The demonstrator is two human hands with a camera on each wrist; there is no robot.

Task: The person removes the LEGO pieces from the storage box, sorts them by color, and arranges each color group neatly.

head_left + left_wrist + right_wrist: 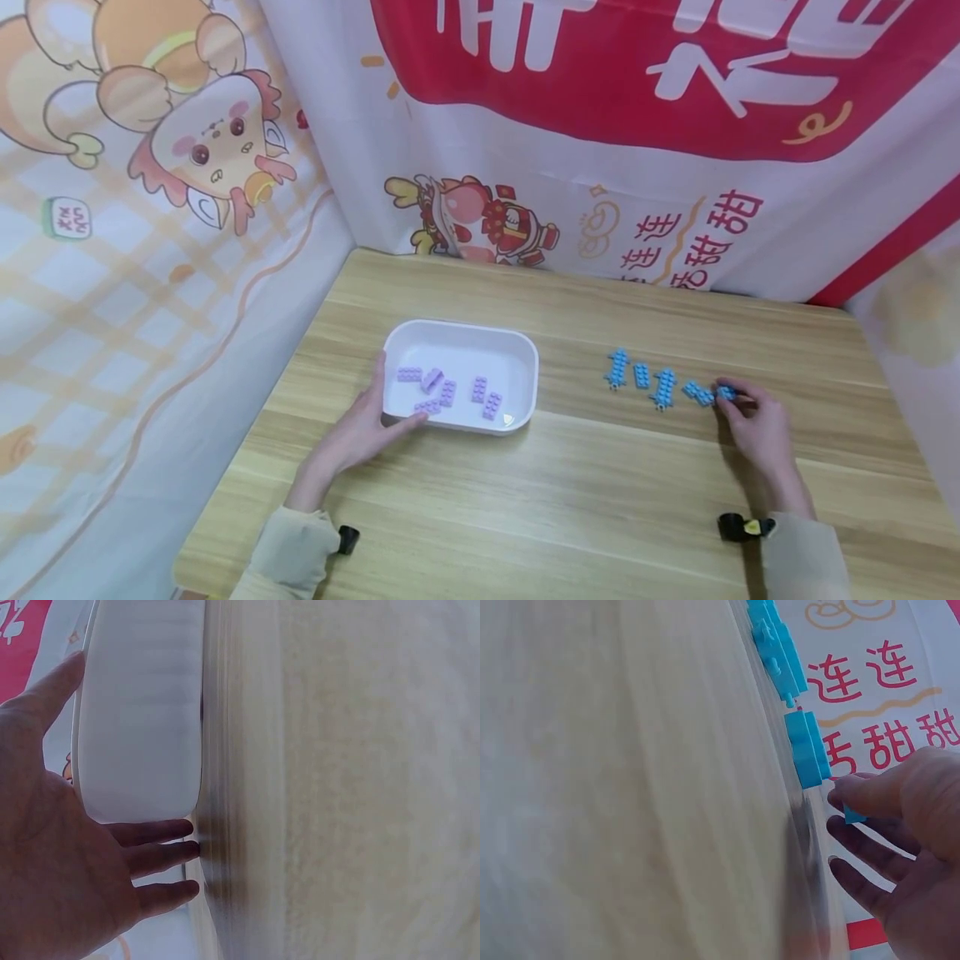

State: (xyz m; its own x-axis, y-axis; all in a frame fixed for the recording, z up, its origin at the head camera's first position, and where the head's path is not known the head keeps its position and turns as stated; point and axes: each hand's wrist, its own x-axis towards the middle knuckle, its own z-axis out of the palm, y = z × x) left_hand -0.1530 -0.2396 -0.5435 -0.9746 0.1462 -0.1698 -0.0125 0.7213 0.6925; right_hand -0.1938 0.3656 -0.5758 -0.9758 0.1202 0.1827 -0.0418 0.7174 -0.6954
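Observation:
A white tray point(459, 340) stands left of the table's middle, with several light-purple studded building bricks point(479, 389) lying loose in it. My left hand point(356, 435) touches its left end: the thumb lies along the near rim, and the outstretched fingers point(161, 859) reach past the tray's end in the left wrist view. At the right, my right hand point(763, 429) pinches a small blue building brick point(724, 393) between thumb and fingertips. Most of that brick point(853, 816) is hidden behind the thumb in the right wrist view. Just left of it lies another blue brick piece point(699, 393).
Further left in the blue row are a plain blue brick point(641, 375) and two longer blue pieces with side knobs point(617, 368). A wooden table point(480, 492) carries everything. Printed cloth point(337, 117) hangs behind it and along the left side.

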